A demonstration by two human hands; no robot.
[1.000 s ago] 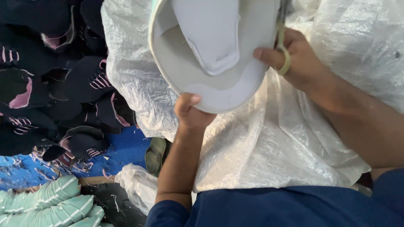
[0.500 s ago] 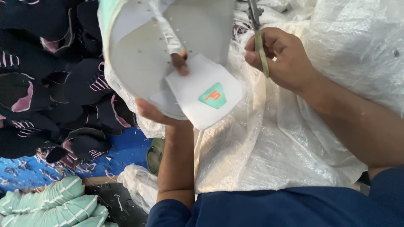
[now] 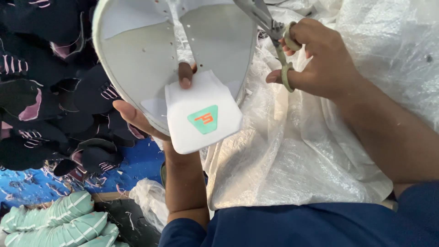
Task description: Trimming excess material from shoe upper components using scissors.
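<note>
At upper centre of the frame, the left hand [image 3: 151, 120] grips the pale grey shoe upper [image 3: 137, 59], thumb pinning its white tongue [image 3: 201, 114] flat, exposing the edge to the metal scissors [image 3: 270, 27] grasped by the right hand [image 3: 320, 59].

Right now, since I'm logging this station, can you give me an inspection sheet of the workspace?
Surface: crinkled clear plastic sheet draped across the lap area.
Job's things: white shoe upper with punched holes, its tongue bearing a green patch; scissors with pale loops.
Clutter: heap of dark shoe uppers; stack of pale green soles; thread scraps on a blue sheet.
Grippers: left hand grips the upper, one finger pressing the tongue; right hand has fingers through the scissor loops.
Cables: nothing seen.
Surroundings: dark blue clothing at bottom.
</note>
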